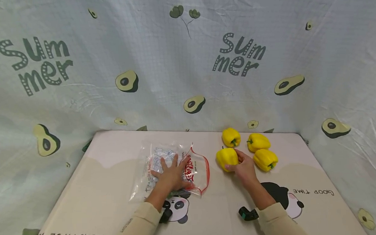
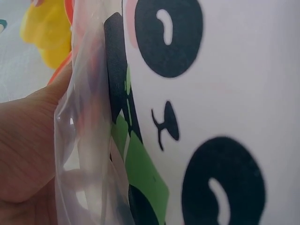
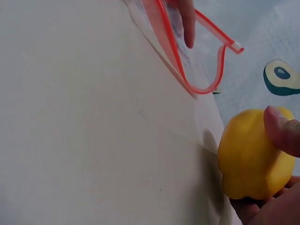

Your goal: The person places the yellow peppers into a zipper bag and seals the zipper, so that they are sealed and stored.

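My left hand rests with its fingers spread on a clear plastic zip bag printed in red and blue. The bag lies on the table, and its red-edged mouth gapes toward the right, as the right wrist view shows. My right hand grips a yellow bell pepper between thumb and fingers, just right of the bag's mouth. In the right wrist view the held pepper has a shadow beside it on the table; whether it touches the surface I cannot tell.
Behind and right of my right hand sit three more yellow bell peppers: one at the back, one farther right and one nearer. The pale table has printed pandas and lettering. A patterned cloth hangs behind it.
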### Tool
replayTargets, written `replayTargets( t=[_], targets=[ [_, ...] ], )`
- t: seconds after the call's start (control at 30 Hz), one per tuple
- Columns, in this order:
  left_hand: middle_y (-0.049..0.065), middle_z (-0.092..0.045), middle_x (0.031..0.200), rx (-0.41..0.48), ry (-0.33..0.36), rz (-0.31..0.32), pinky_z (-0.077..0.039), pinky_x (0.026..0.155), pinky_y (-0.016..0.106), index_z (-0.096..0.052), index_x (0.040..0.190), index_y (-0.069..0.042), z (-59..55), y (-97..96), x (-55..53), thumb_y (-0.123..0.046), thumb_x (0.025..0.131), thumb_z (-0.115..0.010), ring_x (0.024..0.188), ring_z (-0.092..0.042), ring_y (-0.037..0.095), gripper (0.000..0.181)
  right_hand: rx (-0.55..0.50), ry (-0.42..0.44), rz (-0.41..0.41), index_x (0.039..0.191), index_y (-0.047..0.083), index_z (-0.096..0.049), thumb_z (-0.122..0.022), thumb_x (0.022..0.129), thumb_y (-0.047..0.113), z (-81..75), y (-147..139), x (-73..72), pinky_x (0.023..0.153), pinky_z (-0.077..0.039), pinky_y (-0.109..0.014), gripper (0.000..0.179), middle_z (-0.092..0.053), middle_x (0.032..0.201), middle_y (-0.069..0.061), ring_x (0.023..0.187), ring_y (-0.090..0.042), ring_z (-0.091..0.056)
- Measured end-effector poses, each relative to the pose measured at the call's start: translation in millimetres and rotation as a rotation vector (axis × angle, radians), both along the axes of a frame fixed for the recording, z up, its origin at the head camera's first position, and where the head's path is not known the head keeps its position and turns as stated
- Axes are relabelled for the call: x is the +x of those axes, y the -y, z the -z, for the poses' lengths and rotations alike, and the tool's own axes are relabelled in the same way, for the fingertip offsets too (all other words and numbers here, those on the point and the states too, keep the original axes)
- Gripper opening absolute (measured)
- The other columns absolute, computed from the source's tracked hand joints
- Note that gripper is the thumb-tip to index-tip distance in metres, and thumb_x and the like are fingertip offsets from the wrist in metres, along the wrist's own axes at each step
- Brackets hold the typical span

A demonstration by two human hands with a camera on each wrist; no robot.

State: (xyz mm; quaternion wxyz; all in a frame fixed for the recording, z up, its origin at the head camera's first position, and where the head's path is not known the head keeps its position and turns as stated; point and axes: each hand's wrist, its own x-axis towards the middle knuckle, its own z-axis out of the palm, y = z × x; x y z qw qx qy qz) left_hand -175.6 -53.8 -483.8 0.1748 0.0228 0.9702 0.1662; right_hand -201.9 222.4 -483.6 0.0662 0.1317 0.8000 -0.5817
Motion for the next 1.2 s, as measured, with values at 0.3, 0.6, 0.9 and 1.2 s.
replayTargets(
  t=[0.3, 0.6, 0.9, 1.2],
  targets=[
    [0.010, -0.015, 0.177, 0.005, -0.013, 0.002, -0.008, 0.103, 0.096, -0.028, 0.164, -0.039, -2.8, -3.1, 1.0, -0.055, 0.073, -0.090, 0.156, 0.002, 0.064, 0.111, -0.005, -0.017, -0.064, 0.160, 0.005, -0.037, -0.081, 0.087, -0.002, 2.9, 1, -0.4, 0.129, -0.031, -0.054, 0.086, -0.044, 0.163, -0.019, 0.147, -0.038, -0.044],
    [0.011, -0.014, 0.177, 0.001, -0.007, -0.003, -0.007, 0.104, 0.096, -0.028, 0.164, -0.039, -4.1, -3.0, 0.0, -0.055, 0.074, -0.089, 0.156, 0.002, 0.064, 0.111, -0.007, -0.043, -0.116, 0.158, 0.006, -0.041, -0.082, 0.084, -0.003, 5.3, 8, 0.0, 0.127, -0.034, -0.054, 0.085, -0.047, 0.162, -0.018, 0.146, -0.039, -0.047],
    [0.010, -0.013, 0.177, 0.006, 0.002, -0.003, -0.005, 0.104, 0.096, -0.025, 0.165, -0.040, -1.5, -4.3, -0.2, -0.056, 0.074, -0.088, 0.156, 0.003, 0.064, 0.111, -0.006, -0.045, -0.151, 0.156, 0.007, -0.045, -0.082, 0.084, -0.006, 6.5, 14, 1.4, 0.127, -0.034, -0.054, 0.082, -0.051, 0.159, -0.017, 0.144, -0.038, -0.049],
    [0.011, -0.011, 0.178, 0.004, 0.014, -0.008, -0.005, 0.102, 0.097, -0.024, 0.165, -0.040, -1.4, -3.8, -0.8, -0.058, 0.074, -0.087, 0.155, 0.004, 0.065, 0.112, -0.010, -0.063, -0.186, 0.153, 0.004, -0.048, -0.082, 0.082, -0.009, 6.3, 25, 0.2, 0.126, -0.035, -0.056, 0.080, -0.054, 0.155, -0.019, 0.141, -0.038, -0.052]
  ],
)
